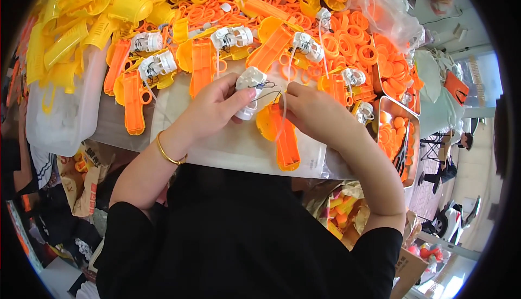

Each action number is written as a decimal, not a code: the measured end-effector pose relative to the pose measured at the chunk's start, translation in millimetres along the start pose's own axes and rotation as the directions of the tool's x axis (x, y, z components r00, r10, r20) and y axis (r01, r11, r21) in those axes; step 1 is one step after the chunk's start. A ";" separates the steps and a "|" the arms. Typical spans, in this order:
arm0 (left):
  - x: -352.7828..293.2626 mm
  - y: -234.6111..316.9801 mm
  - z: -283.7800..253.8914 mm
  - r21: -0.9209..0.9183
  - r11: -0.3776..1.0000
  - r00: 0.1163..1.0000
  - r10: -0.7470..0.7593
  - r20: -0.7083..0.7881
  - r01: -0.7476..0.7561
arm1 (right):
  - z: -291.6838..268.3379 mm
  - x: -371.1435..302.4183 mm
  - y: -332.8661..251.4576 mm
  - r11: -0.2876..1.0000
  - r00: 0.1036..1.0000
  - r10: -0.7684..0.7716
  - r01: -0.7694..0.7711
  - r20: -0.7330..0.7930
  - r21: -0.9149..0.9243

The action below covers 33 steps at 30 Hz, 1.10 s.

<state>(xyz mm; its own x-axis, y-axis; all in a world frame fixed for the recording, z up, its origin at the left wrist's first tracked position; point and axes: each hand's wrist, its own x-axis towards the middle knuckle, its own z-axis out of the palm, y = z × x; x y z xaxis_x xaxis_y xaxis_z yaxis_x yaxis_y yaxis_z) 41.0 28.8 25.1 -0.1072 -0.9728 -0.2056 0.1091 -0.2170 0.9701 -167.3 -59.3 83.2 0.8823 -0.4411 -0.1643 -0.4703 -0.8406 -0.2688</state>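
Observation:
My left hand [217, 106] grips a white plastic motor unit [249, 79] with its fingers and thumb. Thin dark wires [268, 93] run from that unit toward my right hand [315, 106]. The right fingers are pinched together at the top of a toy gun shell half [287, 149], yellow with an orange handle; what they hold is hidden. A pale flexible tube [283, 117] hangs down over this shell. Behind my hands lie several similar shell halves [202, 65], with white motor units [230, 37] set in them and pale tubes trailing out.
Yellow shell parts [127, 8] heap over a translucent bin [62, 128] at left. Orange rings [353, 43] pile up at the back. A metal tray [415, 152] on the right holds orange caps and a dark-handled tool [402, 149]. Paper bags [81, 182] stand below the table.

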 end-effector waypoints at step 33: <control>-20.8 20.2 -14.2 -0.008 0.964 0.959 0.264 0.104 -0.265 | 11.9 -4.6 -6.3 0.609 0.898 0.439 -0.273 -0.030 0.745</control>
<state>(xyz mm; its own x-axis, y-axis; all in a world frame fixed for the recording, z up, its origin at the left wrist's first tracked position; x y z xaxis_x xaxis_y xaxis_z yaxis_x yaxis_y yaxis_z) 59.5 43.5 47.2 -0.1765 -0.9816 0.0725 0.1413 0.0476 0.9888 -168.6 -48.2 74.3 0.5868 -0.7742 -0.2371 -0.5412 -0.1572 -0.8260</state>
